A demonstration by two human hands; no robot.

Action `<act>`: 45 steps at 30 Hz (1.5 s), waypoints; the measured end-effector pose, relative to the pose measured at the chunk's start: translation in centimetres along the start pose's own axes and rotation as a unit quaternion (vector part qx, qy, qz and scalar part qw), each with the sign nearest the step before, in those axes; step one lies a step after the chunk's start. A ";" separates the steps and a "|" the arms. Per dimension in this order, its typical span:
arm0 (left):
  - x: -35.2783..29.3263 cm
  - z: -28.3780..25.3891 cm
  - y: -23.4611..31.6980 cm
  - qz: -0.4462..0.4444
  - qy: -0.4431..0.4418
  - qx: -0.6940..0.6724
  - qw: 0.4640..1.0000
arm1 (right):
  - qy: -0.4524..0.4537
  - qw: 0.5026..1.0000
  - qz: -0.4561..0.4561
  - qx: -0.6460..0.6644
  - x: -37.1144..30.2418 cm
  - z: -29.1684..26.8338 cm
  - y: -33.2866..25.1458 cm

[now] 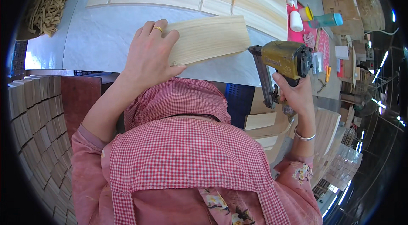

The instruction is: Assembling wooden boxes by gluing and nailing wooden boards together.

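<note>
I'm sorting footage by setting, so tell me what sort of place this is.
Most likely a woodworking workshop: a nail or staple gun is in use position beside a wooden board, and stacked wood pieces stand at the left.

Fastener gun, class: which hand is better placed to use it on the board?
Probably the right hand: it grips the fastener gun beside the board, whose left end the left hand holds.

The board (210, 40) is matt, grained wood, the nail gun (284, 57) metal, the tabletop (100, 40) smooth and glossy.
</note>
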State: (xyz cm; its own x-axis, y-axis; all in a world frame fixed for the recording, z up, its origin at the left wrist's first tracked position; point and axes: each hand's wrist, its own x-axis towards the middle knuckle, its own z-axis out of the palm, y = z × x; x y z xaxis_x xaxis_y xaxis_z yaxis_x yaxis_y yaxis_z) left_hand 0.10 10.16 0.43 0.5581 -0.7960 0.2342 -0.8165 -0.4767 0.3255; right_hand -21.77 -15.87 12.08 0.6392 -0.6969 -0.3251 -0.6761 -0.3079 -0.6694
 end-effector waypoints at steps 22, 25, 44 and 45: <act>-5.2 0.0 -1.1 -0.055 0.031 -0.156 0.986 | -0.057 0.996 -0.057 -0.035 -2.7 3.6 -3.5; -5.2 0.2 -1.1 -0.055 0.037 -0.152 0.986 | -0.054 0.996 -0.059 -0.038 -2.9 3.5 -3.4; -5.9 0.9 -2.0 -0.052 0.043 -0.159 0.985 | -0.032 0.996 -0.047 -0.073 -4.3 4.8 -3.9; -6.1 1.2 -2.4 -0.049 0.048 -0.193 0.979 | -0.024 0.994 -0.063 -0.086 -4.6 4.9 -4.2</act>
State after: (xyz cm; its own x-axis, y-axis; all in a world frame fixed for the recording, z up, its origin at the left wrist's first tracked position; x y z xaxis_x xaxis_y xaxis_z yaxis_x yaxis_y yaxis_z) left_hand -1.49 15.71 -2.89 0.6581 -0.7053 0.2635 -0.6515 -0.3579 0.6689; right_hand -20.12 -8.16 13.10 0.7368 -0.6152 -0.2806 -0.6398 -0.4999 -0.5837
